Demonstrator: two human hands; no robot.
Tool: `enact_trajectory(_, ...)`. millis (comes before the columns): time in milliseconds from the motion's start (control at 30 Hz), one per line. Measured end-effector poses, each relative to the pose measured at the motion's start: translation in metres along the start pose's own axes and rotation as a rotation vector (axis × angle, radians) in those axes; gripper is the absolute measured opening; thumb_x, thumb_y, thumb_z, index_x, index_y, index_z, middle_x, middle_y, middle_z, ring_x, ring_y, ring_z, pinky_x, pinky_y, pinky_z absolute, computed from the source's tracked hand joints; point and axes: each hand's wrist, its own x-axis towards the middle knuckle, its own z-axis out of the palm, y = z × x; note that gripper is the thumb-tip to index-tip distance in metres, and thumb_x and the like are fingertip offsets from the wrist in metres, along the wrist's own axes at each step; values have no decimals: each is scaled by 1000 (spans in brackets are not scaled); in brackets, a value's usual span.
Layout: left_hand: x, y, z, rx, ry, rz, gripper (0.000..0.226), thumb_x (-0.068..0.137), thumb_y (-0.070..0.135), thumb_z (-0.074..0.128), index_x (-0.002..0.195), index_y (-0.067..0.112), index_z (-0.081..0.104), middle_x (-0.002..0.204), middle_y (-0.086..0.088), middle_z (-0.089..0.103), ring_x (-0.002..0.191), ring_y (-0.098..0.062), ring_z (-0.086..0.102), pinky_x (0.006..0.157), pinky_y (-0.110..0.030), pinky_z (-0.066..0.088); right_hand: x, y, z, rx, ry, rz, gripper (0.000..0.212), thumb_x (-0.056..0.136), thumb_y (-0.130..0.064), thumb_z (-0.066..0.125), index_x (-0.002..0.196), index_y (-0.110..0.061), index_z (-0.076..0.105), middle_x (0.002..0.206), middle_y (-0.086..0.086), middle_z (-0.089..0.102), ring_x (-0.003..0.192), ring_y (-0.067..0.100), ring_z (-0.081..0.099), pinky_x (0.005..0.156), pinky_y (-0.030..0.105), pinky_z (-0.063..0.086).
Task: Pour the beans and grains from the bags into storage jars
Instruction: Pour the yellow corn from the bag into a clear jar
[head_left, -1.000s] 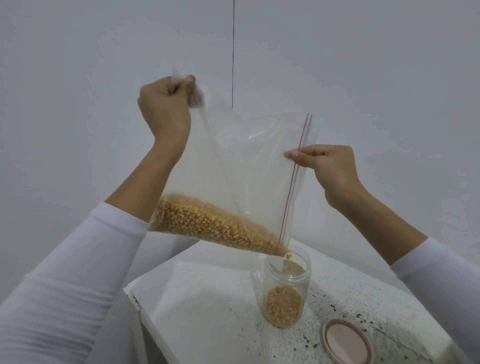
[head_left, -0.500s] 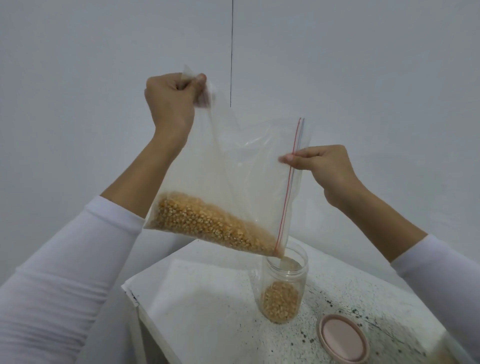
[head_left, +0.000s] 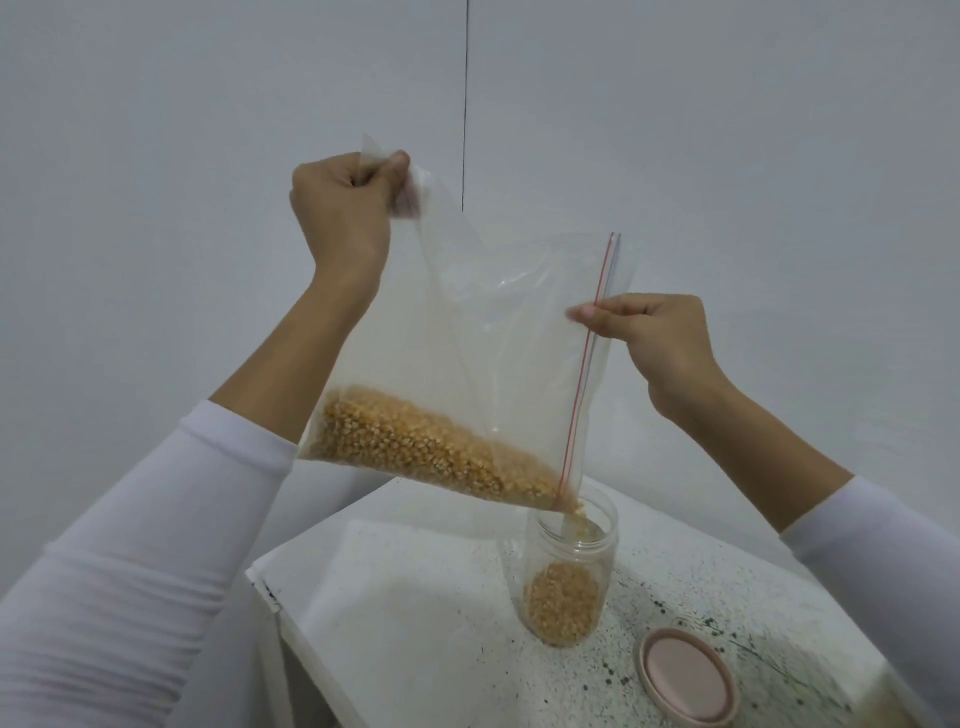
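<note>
Pouring kernels (head_left: 431, 452) from bag (head_left: 493, 338) | left hand (head_left: 340, 213) pinches top corner at 11 o'clock | right hand (head_left: 657, 338) pinches zip edge | spout corner at 5 o'clock, over jar (head_left: 569, 577) mouth.

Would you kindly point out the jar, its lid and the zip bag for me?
jar (head_left: 566, 597): head view, clear side wall above the grains.
lid (head_left: 687, 678): head view, pink centre.
zip bag (head_left: 498, 332): head view, empty clear middle.
</note>
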Motion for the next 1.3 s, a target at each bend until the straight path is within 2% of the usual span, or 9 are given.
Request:
enact_trajectory(100, 2, 0, 0, -44, -54, -1, 45, 83, 12, 71, 44, 16, 48, 42, 14, 46, 55, -19, 62, 60, -26, 51, 0, -3, -1, -42, -68, 19, 10, 73, -16, 78, 81, -14, 75, 87, -1, 73, 93, 2, 64, 83, 12, 37)
enact_trajectory(233, 3, 1, -1, -14, 12, 14, 44, 82, 18, 71, 57, -11, 51, 56, -7, 45, 58, -19, 48, 62, -29, 44, 2, -3, -2, -13, -12, -1, 13, 73, -16, 79, 84, -11, 75, 89, 1, 73, 93, 3, 65, 83, 13, 37)
enact_trajectory(333, 0, 4, 0, 8, -83, -6, 48, 83, 16, 71, 38, 15, 52, 44, 11, 46, 55, -15, 51, 61, -29, 46, 1, -2, 0, -53, -75, 43, 12, 73, -15, 79, 84, -11, 75, 88, 0, 73, 96, 4, 63, 89, 17, 35)
enact_trajectory(433, -3, 6, -1, 42, -6, -10, 60, 83, 15, 71, 40, 25, 31, 37, 14, 27, 45, -5, 30, 56, -28, 32, 2, 1, 0, -13, 31, 21, 11, 73, -16, 79, 82, -11, 75, 91, 2, 73, 98, 9, 65, 88, 17, 38)
enact_trajectory(567, -6, 8, -1, 5, -94, -31, 47, 83, 15, 72, 42, 22, 50, 40, 15, 45, 51, -10, 52, 60, -31, 49, 1, 2, 2, -54, -27, 43, 15, 73, -16, 80, 86, -9, 75, 91, 2, 73, 99, 9, 64, 89, 18, 37)
enact_trajectory(767, -7, 7, 0, 1, -58, -5, 51, 82, 18, 72, 41, 25, 42, 44, 9, 41, 54, -32, 53, 60, -36, 48, 0, 2, 1, -48, -7, 31, 15, 73, -17, 79, 86, -10, 75, 91, 1, 73, 96, 6, 64, 87, 18, 35)
enact_trajectory(900, -8, 11, 1, 42, -17, 8, 57, 84, 16, 70, 38, 24, 37, 37, 15, 32, 46, -12, 40, 56, -28, 38, 1, 3, -1, -29, 38, 19, 15, 73, -18, 79, 86, -10, 75, 91, 2, 73, 96, 8, 65, 88, 18, 39)
enact_trajectory(1000, -7, 10, 0, 32, -76, 24, 51, 83, 16, 71, 36, 24, 51, 41, 16, 47, 59, -27, 64, 64, -35, 53, -1, 3, 0, -59, -15, 39, 17, 72, -17, 80, 86, -9, 76, 91, 2, 73, 99, 9, 64, 93, 21, 38)
enact_trajectory(1300, -2, 7, -5, 16, -81, -9, 45, 85, 16, 70, 46, 20, 49, 39, 16, 45, 50, -9, 52, 59, -24, 45, -1, 0, 0, -42, 4, 20, 19, 74, -17, 79, 89, -7, 76, 92, 3, 73, 96, 6, 64, 91, 21, 37)
